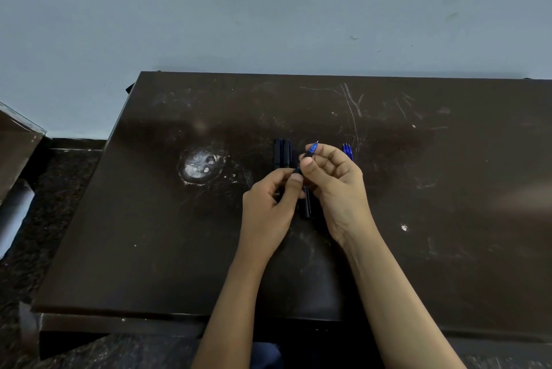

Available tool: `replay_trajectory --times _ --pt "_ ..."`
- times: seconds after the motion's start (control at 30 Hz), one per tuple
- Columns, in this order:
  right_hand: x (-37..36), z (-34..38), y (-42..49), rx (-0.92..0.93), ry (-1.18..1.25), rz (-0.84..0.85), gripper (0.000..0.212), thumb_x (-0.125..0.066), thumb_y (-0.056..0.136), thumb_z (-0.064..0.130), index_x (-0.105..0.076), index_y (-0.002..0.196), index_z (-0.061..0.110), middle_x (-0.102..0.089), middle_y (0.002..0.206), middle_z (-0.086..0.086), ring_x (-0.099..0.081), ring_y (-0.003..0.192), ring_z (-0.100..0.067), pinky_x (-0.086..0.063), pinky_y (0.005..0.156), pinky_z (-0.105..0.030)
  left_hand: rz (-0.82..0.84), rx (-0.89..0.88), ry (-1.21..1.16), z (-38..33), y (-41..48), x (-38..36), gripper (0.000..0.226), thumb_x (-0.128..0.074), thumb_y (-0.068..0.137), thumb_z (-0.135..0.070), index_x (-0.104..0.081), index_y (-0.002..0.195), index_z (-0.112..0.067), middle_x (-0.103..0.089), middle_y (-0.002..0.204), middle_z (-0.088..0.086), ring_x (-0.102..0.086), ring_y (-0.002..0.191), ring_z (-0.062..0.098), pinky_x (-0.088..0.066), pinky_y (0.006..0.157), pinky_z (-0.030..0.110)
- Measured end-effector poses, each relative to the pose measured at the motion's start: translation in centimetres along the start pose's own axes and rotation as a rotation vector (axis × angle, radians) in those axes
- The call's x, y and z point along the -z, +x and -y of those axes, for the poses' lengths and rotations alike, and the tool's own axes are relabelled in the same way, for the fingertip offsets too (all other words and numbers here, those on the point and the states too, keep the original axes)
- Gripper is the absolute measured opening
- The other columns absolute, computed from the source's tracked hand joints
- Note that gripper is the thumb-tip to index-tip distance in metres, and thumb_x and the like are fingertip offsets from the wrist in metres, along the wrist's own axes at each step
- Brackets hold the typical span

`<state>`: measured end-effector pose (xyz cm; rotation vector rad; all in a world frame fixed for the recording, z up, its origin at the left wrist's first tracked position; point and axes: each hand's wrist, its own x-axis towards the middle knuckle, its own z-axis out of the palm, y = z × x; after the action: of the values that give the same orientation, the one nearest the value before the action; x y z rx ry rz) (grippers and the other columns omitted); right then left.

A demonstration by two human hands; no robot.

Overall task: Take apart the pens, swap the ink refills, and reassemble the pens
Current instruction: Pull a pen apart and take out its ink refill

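WEARER | left hand [268, 204]: bare, short-trimmed thumbnail | right hand [337, 186]: bare, short-trimmed thumbnail | left forearm [236, 294]: bare | right forearm [397, 294]: bare | dark blue cloth garment [265, 356]: small patch between forearms, bottom edge

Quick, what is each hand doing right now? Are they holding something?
Left hand: pinches the lower, dark part of the pen.
Right hand: pinches the same pen near its blue tip.

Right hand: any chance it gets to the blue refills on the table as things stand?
Likely yes, once it lets go: the right hand pinches the pen that the left hand also holds, but the blue refills lie just beyond its fingers, with nothing between.
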<state>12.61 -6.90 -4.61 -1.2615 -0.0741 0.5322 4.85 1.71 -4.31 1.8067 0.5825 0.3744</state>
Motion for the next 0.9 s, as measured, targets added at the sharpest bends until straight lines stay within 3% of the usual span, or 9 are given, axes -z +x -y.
replay_trajectory --times 0.1,0.23,0.4,0.57,0.77,0.9 --pt "0.2 0.12 0.1 -0.038 0.05 0.053 0.024 -0.052 0.094 -0.002 -0.061 0.113 0.009 -0.073 0.103 -0.009 -0.067 0.087 -0.017 -0.054 0.082 -0.037 0.002 0.012 -0.006 0.02 0.05 0.0 0.018 -0.054 0.096 -0.022 -0.071 0.1 -0.021 -0.068 0.071 -0.009 -0.065 0.072 -0.004 -0.045 0.064 0.006" --pt "0.04 -0.06 -0.02 -0.016 -0.008 0.028 0.027 -0.066 0.087 0.008 -0.063 0.113 0.005 -0.067 0.093 -0.007 -0.063 0.089 -0.018 -0.053 0.09 -0.04 0.002 0.006 0.001 0.1 0.08 0.1 0.016 -0.054 0.096 -0.023 -0.07 0.099 -0.023 -0.069 0.071 -0.009 -0.065 0.073 -0.003 -0.046 0.066 0.007" --pt "0.2 0.21 0.08 -0.071 0.048 0.075 0.027 -0.049 0.095 -0.002 -0.063 0.115 0.01 -0.073 0.101 -0.007 -0.067 0.093 -0.017 -0.054 0.08 -0.034 0.013 0.019 -0.005 0.26 0.11 0.02 0.017 -0.055 0.096 -0.022 -0.071 0.101 -0.02 -0.069 0.073 -0.009 -0.066 0.074 -0.003 -0.046 0.067 0.007" --pt "0.03 0.18 -0.08 -0.031 0.024 0.043 0.022 -0.062 0.09 0.004 -0.065 0.111 0.007 -0.065 0.082 -0.003 -0.063 0.081 -0.016 -0.054 0.081 -0.036 0.042 0.022 -0.022 0.28 0.15 -0.01 0.017 -0.056 0.095 -0.023 -0.07 0.104 -0.02 -0.072 0.082 -0.008 -0.067 0.078 -0.001 -0.049 0.071 0.009" --pt "0.45 0.57 0.13 -0.114 0.208 0.129 0.031 -0.045 0.096 -0.006 -0.062 0.116 0.01 -0.073 0.102 -0.005 -0.069 0.086 -0.017 -0.053 0.055 -0.027 0.07 0.057 -0.111 0.0 -0.01 0.07 0.019 -0.052 0.097 -0.02 -0.065 0.111 -0.023 -0.061 0.063 -0.007 -0.055 0.056 -0.004 -0.04 0.053 0.01" --pt "0.37 0.45 0.18 -0.06 0.139 0.109 0.028 -0.064 0.086 0.014 -0.065 0.113 0.012 -0.071 0.101 -0.003 -0.064 0.095 -0.02 -0.052 0.066 -0.029 0.109 0.066 -0.14 -0.04 -0.04 0.25 0.022 -0.051 0.097 -0.022 -0.065 0.114 -0.025 -0.059 0.061 -0.008 -0.054 0.057 -0.002 -0.04 0.053 0.012"
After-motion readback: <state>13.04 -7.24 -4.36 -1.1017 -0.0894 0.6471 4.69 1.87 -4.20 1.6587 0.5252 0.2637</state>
